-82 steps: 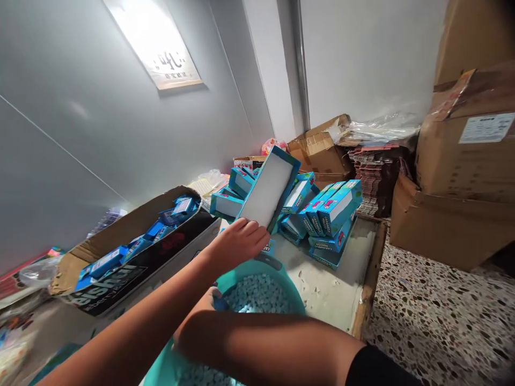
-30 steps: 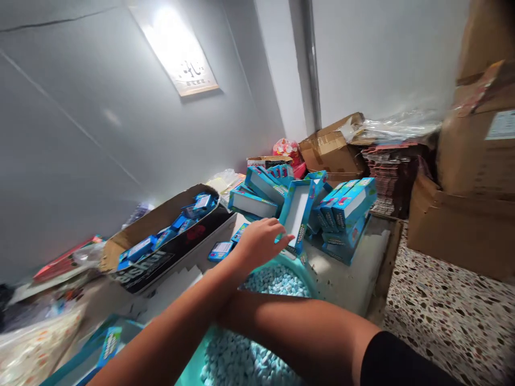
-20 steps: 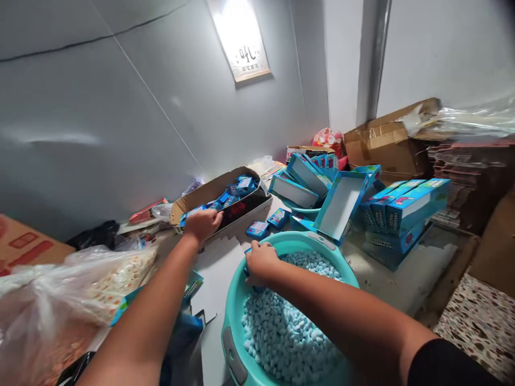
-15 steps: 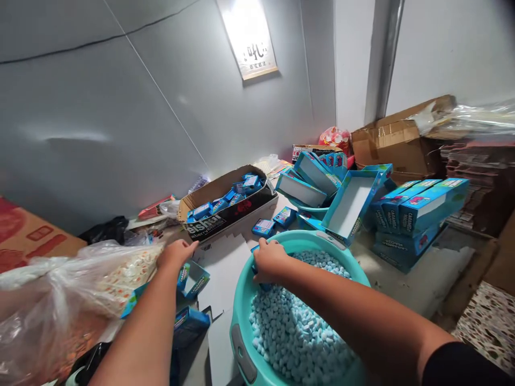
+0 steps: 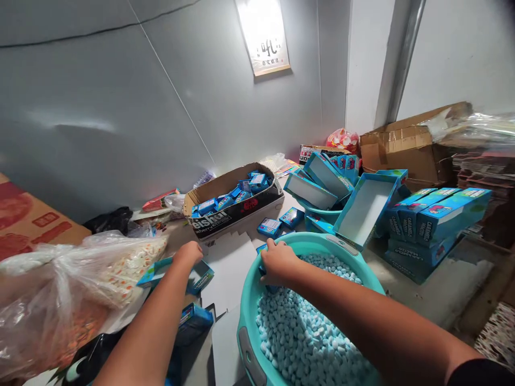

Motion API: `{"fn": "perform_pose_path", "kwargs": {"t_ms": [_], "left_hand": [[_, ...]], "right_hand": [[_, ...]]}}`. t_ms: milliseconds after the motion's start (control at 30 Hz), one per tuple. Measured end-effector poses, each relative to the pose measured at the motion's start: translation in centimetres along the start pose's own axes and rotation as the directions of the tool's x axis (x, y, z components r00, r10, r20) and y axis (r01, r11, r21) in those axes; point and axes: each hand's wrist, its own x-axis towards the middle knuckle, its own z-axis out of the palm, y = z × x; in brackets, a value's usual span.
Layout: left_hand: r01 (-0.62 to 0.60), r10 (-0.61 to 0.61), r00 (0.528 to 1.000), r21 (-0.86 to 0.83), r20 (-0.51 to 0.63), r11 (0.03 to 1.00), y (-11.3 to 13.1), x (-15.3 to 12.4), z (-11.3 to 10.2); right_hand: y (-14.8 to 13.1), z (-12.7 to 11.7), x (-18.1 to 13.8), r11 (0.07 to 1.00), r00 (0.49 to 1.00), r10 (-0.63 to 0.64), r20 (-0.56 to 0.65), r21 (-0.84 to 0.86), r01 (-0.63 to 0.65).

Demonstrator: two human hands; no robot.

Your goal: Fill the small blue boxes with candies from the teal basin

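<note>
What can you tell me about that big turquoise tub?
The tub looks like rounded plastic, with two grey grips on opposite sides of its rim. It stands upright and open, holding many small pale-blue pieces. Its near edge runs out of the picture. The right hand is at its left side; whether they touch is unclear.

One head-worn camera, looking forward and down; teal basin close below, grey wall farther off.
</note>
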Motion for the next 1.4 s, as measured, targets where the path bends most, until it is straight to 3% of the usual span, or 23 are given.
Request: {"fn": "perform_pose_path", "kwargs": {"t_ms": [300,567,700,833,1033,1133,1267,1400], "left_hand": [[-0.111,0.096,0.985,0.100,0.144,0.989,1.5,-4.7,2.8],[-0.102,0.082,0.975,0.089,0.205,0.991,0.3,-5.7,3.4],[-0.151,0.142,0.977,0.042,0.161,0.988,-0.1,-5.9,3.3],[-0.130,0.125,0.987,0.042,0.102,0.991,-0.1,-5.9,2.6],[-0.143,0.147,0.982,0.040,-0.121,0.989,0.1,-5.3,-1.1],[-0.155,0.165,0.971,0.071,-0.171,0.985,0.5,-5.0,-2.3],[-0.126,0.156,0.967,0.153,-0.202,0.980,0.2,-4.9,-1.9],[-0.101,0.136,0.976,0.195,-0.173,0.976,-2.0,-4.8,-0.2]], "right_hand": [[0.1,0.8,0.3,0.999,0.998,-0.047,-0.029,-0.024,0.046],[0.6,1.9,0.6,0.996,0.991,-0.082,-0.104,-0.047,0.077],[0.7,1.9,0.8,0.996,0.992,-0.081,-0.100,-0.050,0.076],[0.6,1.8,0.6,0.995,0.991,-0.093,-0.100,-0.045,0.088],[0.4,1.6,0.8,0.998,0.995,-0.051,-0.083,-0.034,0.048],[0.2,1.3,0.9,0.998,0.997,-0.048,-0.057,-0.032,0.046],[0.1,1.1,0.7,0.999,0.998,-0.041,-0.045,-0.024,0.040],[0.1,1.1,0.6,0.999,0.998,-0.037,-0.052,-0.032,0.035]]}}
